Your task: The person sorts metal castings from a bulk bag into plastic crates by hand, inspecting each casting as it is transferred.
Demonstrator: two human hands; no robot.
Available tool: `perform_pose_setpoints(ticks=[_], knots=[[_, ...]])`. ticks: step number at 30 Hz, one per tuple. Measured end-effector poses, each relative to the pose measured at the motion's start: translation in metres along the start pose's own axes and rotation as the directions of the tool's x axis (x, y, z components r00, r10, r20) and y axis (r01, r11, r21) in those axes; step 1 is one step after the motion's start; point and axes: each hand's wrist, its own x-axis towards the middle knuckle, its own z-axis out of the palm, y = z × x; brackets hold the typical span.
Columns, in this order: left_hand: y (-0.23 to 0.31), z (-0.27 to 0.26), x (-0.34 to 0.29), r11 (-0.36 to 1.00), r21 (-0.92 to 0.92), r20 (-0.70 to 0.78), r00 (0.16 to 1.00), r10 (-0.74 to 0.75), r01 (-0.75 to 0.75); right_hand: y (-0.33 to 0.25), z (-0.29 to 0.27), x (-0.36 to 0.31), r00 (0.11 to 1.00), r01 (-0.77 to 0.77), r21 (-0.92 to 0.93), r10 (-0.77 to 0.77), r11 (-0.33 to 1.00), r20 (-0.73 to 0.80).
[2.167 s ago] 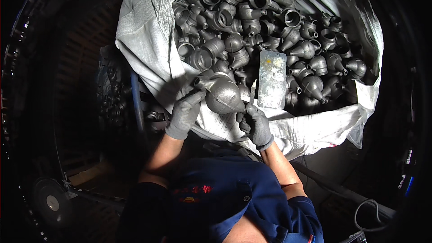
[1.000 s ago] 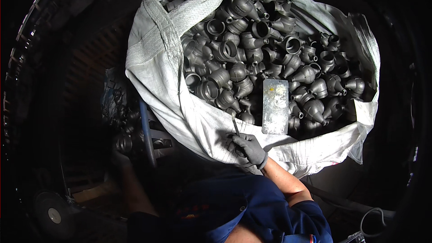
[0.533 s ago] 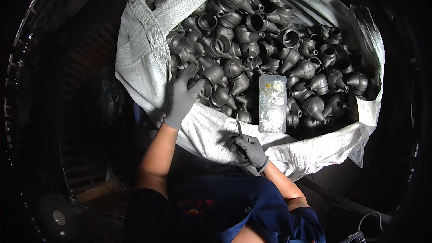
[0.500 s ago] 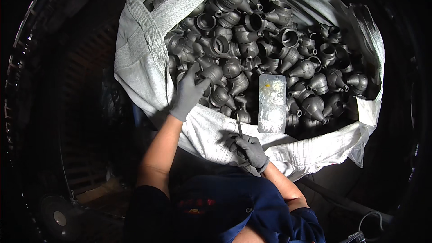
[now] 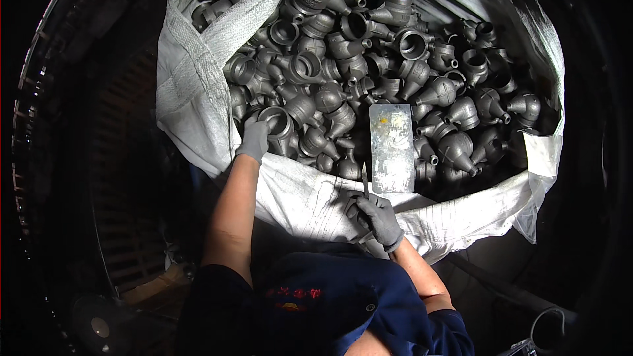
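My left hand [image 5: 254,137], in a grey glove, grips a dark grey metal casting [image 5: 279,126] at the left side of the heap. The casting has a round open mouth turned up toward me; my fingertips are partly hidden by it. In my right hand [image 5: 380,221], also gloved, is a slim pointed metal tool [image 5: 365,179], its tip upward, over the bag's near edge. Closed fingers cover its lower part. Just right of the tip, a scuffed flat metal plate [image 5: 393,151] lies on the castings.
A large white woven bag [image 5: 303,201] with folded-down sides surrounds the heap of similar castings [image 5: 440,91]. A bag strap [image 5: 245,23] crosses the far left. At the lower left is a dark slatted surface [image 5: 122,224]; a bar [image 5: 508,290] runs at the lower right.
My left hand has moved left and down and now holds a casting with its mouth upward. My right hand with the tool has shifted slightly right. The whole view has shifted a little.
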Motion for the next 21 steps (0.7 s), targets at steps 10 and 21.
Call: perform_pose_setpoints(ticks=[10,21], knots=[[0.02,0.028,-0.086,0.782,-0.623,0.045,0.999,0.0,0.028,-0.016,0.038,0.033,0.965,0.261,-0.154,-0.255,0.953,0.055],[0.007,0.031,-0.15,0.912,-0.396,0.263,0.965,-0.002,0.11,-0.034,0.06,0.014,0.833,0.496,-0.436,-0.554,0.751,-0.005]])
